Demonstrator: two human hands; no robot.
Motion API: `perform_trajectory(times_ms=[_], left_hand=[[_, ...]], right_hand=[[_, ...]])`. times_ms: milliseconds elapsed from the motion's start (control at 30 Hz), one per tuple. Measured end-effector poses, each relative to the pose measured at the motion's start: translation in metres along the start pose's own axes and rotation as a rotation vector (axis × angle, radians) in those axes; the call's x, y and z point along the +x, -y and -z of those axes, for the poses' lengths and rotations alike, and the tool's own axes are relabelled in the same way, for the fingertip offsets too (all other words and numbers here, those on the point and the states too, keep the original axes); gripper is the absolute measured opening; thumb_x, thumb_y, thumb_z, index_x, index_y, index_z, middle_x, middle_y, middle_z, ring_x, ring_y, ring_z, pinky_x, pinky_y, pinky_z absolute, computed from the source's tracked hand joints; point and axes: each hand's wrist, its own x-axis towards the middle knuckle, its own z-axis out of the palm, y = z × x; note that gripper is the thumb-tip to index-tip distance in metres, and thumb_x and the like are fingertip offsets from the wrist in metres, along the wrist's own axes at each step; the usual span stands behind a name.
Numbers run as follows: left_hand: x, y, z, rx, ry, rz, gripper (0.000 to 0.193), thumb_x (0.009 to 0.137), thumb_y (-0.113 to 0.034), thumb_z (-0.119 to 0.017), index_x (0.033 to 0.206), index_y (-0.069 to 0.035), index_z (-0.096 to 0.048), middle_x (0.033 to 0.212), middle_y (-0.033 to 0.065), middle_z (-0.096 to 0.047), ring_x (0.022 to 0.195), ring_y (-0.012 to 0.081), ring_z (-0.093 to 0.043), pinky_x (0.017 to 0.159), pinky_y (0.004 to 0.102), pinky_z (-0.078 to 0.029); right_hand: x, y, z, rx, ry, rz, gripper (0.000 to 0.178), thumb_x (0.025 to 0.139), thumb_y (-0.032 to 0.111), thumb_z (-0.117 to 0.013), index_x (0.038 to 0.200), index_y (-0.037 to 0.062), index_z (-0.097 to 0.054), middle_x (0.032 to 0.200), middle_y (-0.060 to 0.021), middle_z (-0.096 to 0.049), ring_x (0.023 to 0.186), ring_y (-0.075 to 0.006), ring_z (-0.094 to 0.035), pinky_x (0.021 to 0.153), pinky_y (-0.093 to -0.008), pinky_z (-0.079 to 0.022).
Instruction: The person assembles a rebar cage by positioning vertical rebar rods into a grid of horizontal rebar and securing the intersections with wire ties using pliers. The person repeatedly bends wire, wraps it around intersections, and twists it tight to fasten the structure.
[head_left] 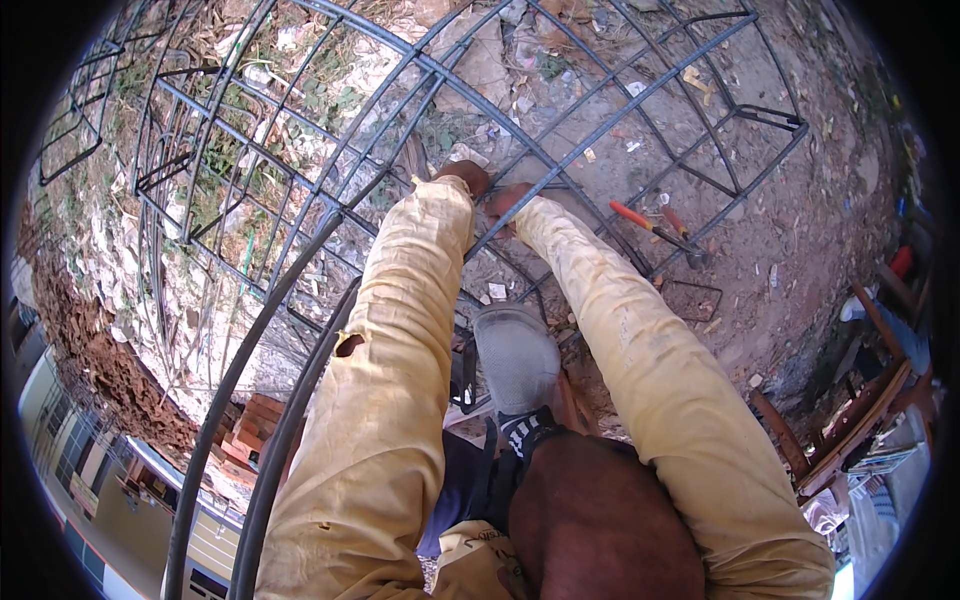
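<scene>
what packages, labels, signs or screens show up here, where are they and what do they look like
No clear package, sign or screen.
Paper scraps: small, white, squarish, on the dirt beneath the rebar cage, near the grey shoe; any print too small to tell.
Litter bits: pale flecks on the ground, upper right of the hands.

Left hand (462,176) and right hand (503,200) on rebar cage (330,215), pliers (655,232) nearby
</scene>
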Motion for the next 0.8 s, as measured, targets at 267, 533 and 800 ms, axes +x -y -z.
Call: perform_trajectory(times_ms=[267, 533, 800], left_hand=[[-0.015, -0.027, 0.004, -0.240, -0.319, 0.246, 0.033, 0.087, -0.023, -0.048, 0.108, -0.007, -0.067, 0.115, 0.0154, -0.064, 0.105, 0.0332, -0.063, 0.089, 0.0408, -0.050], [-0.041, -0.023, 0.014, 0.009, -0.228, 0.059, 0.032, 0.090, -0.025, -0.047, 0.113, -0.014, -0.065, 0.114, 0.0098, -0.065, 0.105, 0.0297, -0.062, 0.090, 0.0392, -0.050], [-0.083, -0.051, 0.055, -0.078, -0.343, -0.005, 0.035, 0.091, -0.030, -0.048, 0.121, -0.016, -0.061, 0.118, 0.0133, -0.063, 0.112, 0.0307, -0.058, 0.094, 0.0379, -0.046]], right_hand=[[0.003, -0.002, -0.018, -0.474, -0.301, 0.045, 0.026, 0.080, 0.027, -0.064, 0.094, 0.0063, -0.071, 0.098, -0.0153, -0.070, 0.092, -0.0288, -0.067, 0.082, -0.0382, -0.052], [-0.045, 0.028, 0.005, 0.112, -0.441, -0.146, 0.034, 0.081, 0.033, -0.066, 0.106, 0.0101, -0.068, 0.102, -0.0190, -0.067, 0.097, -0.0347, -0.064, 0.087, -0.0409, -0.049], [-0.053, 0.020, 0.027, -0.085, -0.404, -0.015, 0.034, 0.079, 0.034, -0.068, 0.102, 0.0098, -0.067, 0.101, -0.0176, -0.067, 0.096, -0.0355, -0.064, 0.086, -0.0435, -0.049]])
